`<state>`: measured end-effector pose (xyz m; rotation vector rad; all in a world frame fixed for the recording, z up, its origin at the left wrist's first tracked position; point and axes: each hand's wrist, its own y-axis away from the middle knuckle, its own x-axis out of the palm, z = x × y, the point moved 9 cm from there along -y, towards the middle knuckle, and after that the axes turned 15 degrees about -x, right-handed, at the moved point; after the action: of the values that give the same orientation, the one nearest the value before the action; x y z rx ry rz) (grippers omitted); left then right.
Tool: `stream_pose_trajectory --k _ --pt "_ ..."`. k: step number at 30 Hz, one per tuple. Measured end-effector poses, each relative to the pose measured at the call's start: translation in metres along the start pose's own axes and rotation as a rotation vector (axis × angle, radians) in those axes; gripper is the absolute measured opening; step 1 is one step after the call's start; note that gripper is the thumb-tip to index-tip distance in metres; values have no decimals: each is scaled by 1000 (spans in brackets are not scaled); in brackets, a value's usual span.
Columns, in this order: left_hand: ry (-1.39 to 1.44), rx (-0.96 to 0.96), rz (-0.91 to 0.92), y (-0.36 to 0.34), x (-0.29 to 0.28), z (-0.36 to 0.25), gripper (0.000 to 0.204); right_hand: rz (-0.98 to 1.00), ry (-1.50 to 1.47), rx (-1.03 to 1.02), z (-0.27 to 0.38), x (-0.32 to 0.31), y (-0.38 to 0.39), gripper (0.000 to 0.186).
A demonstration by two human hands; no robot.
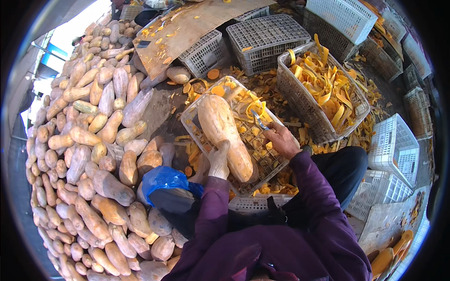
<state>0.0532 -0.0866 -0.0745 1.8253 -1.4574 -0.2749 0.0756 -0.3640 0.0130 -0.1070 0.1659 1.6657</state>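
A long tan butternut squash (218, 119) lies lengthwise over a grid-topped crate (276, 164), its skin still on most of what shows. My left hand (218, 161), in a pale glove, holds the squash by its near left side, thumb lying along it. Bare, my right hand (281, 140) is closed round the handle of a metal peeler (258, 121). The peeler's head points up and left, to the right of the squash and apart from it. Orange peel strips (253, 105) and scraps lie on the crate around it.
A large heap of unpeeled squashes (108, 182) fills the left side. At upper right stands a crate of orange peelings (323, 89). A dark overturned crate (267, 35) and cardboard (197, 23) are at the back; white crates (393, 145) line the right. A blue plastic bag (168, 180) covers my left knee.
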Motion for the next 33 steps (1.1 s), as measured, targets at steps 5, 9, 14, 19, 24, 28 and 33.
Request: stream_pose_trajectory --k 5,9,14,19,24,28,33 --pt "-219 174 -158 9 3 -26 76 55 135 -152 2 8 -11 60" --pt "-616 491 -289 41 27 -86 95 78 85 -237 28 23 -25 62" --pt "-1017 520 -402 -7 37 -136 93 216 197 -295 24 62 -91 54" --pt "-1157 617 -557 -5 49 -135 73 323 437 -409 21 91 -176 48" --pt "-1200 741 -548 2 70 -130 64 481 442 -440 15 123 -258 52" --pt "-1152 785 -530 3 64 -133 61 471 464 -482 25 116 -238 49" --pt "-1101 771 -455 -2 64 -136 58 295 675 -367 41 94 -172 46"
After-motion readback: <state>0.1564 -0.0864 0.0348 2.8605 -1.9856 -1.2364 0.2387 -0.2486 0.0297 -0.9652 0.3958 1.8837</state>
